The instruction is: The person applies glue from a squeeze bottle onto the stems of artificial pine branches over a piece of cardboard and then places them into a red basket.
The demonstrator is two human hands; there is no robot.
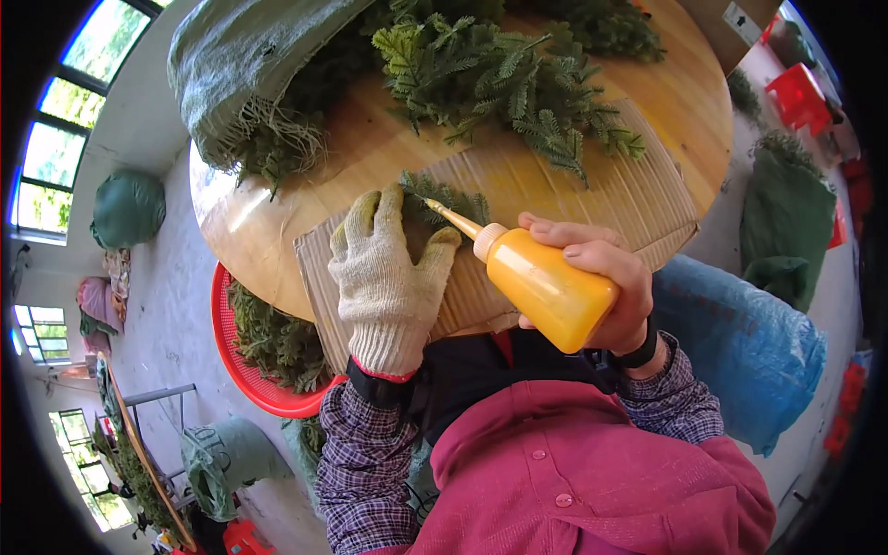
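Note:
My left hand [388,268], in a cream knit glove with yellow-stained fingertips, lies over a small green fir sprig [467,205] on ribbed cardboard [647,199]. Its thumb and fingers hold the sprig from either side; part of the sprig is hidden under them. My bare right hand [610,277] grips a yellow squeeze bottle [546,287], tilted with its long nozzle pointing left and away. The nozzle tip is right above the sprig, close to my left index finger; I cannot tell whether it touches.
The cardboard lies on a round wooden table [694,65]. Fir branches [518,83] pile up at the far side, beside a grey-green woven sack [250,65]. A red basket [222,324] of greenery stands at the left, a blue plastic bag [740,342] at the right.

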